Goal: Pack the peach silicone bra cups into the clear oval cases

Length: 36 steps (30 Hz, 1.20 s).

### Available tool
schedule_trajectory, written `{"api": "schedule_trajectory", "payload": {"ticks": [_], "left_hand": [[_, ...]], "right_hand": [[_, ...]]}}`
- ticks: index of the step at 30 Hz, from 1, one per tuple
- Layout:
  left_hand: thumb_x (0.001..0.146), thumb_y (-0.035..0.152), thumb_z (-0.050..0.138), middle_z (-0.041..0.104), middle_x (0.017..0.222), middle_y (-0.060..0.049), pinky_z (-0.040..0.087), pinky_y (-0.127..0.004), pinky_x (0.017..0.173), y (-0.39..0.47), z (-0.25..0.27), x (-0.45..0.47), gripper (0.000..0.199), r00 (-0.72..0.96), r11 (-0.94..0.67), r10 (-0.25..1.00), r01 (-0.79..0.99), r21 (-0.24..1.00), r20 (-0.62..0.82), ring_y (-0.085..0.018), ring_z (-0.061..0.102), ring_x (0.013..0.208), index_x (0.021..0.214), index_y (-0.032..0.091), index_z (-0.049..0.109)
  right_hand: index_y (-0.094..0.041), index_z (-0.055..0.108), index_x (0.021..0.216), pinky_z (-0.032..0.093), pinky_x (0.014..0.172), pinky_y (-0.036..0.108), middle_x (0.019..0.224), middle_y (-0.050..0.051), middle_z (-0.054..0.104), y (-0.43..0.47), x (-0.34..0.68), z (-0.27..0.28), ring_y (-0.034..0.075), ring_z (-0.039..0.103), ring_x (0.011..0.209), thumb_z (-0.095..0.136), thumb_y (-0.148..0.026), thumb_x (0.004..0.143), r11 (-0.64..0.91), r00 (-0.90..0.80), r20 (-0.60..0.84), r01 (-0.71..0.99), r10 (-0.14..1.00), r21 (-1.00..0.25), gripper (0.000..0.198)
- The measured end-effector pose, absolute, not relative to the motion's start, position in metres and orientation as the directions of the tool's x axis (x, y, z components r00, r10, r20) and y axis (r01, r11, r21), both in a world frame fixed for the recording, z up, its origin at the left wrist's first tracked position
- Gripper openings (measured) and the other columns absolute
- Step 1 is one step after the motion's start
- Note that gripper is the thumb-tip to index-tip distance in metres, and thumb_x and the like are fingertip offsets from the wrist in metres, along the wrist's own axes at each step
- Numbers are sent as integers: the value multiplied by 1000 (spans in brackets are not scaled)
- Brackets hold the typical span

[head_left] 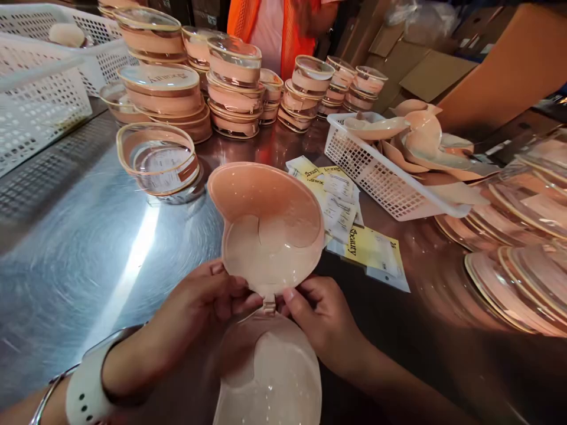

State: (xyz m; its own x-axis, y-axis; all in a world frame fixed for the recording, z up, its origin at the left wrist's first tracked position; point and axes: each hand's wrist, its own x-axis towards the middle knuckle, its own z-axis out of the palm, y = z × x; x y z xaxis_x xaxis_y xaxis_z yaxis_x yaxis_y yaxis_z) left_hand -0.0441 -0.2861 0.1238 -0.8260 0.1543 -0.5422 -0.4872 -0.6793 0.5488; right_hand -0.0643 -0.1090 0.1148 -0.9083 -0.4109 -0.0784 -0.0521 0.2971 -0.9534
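A beige stick-on bra (277,236) hangs between my hands, its two cups joined by a small front clasp (269,304). One cup points away from me and shows its shiny inner side; the second cup (283,372) lies toward me. My left hand (221,292) pinches the edge of the far cup just left of the clasp. On the other side, my right hand (316,313) grips the same cup's edge with thumb and fingers, close by the clasp. A clear round case (159,159) with a tan rim stands on the table beyond my left hand.
Stacked clear cases (234,88) with bras inside line the back. A white basket (376,177) at right holds loose cups, beside more flat cases (522,283). Printed cards (376,254) lie on the metal table. White baskets (44,106) stand left. A person in an orange vest (299,35) is opposite.
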Motion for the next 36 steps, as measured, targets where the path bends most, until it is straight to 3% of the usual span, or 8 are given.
{"api": "schedule_trajectory", "payload": {"ticks": [6,14,20,28,33,36], "left_hand": [[53,21,85,53,46,3,61,-23,65,-289,120,-43,25,-836,-629,77,-464,624,-544,-9,57,51,49,15,62],[59,21,81,61,53,3,56,-19,59,-288,116,-41,16,-924,-553,53,-342,759,-378,-10,60,54,53,18,67],[64,24,77,65,56,1,51,-21,56,-287,115,-39,13,-959,-455,11,-257,853,-283,-13,61,57,55,20,69],[68,25,77,67,59,0,49,-19,56,-291,116,-38,9,-963,-452,55,-258,854,-262,-11,61,58,62,20,75],[74,29,76,72,64,-3,55,-22,63,-292,115,-38,9,-981,-401,78,-196,895,-180,-14,65,61,71,21,80],[70,21,79,73,62,-3,54,-21,61,-290,116,-38,1,-981,-362,65,-193,912,-182,-15,67,63,69,21,81]], "right_hand": [[-15,61,65,36,47,20,59,0,59,-109,-62,113,10,48,53,53,-31,85,296,-907,-123,-1,-402,-955,27],[-15,64,62,43,50,21,60,4,64,-109,-63,114,13,57,56,52,-33,86,347,-915,-91,-56,-394,-936,32],[-14,66,60,39,46,19,55,3,64,-110,-62,117,11,54,49,51,-29,85,379,-924,34,-190,-381,-905,33],[-15,67,60,41,47,21,53,3,64,-107,-60,110,13,57,50,48,-27,88,443,-912,123,-305,-392,-843,37],[-19,69,73,50,63,23,69,2,72,-105,-59,108,14,65,63,52,-18,86,395,-869,257,-431,-422,-811,22],[-20,65,71,49,63,25,67,1,70,-103,-58,105,14,63,62,55,-15,81,414,-849,307,-487,-430,-769,16]]}}
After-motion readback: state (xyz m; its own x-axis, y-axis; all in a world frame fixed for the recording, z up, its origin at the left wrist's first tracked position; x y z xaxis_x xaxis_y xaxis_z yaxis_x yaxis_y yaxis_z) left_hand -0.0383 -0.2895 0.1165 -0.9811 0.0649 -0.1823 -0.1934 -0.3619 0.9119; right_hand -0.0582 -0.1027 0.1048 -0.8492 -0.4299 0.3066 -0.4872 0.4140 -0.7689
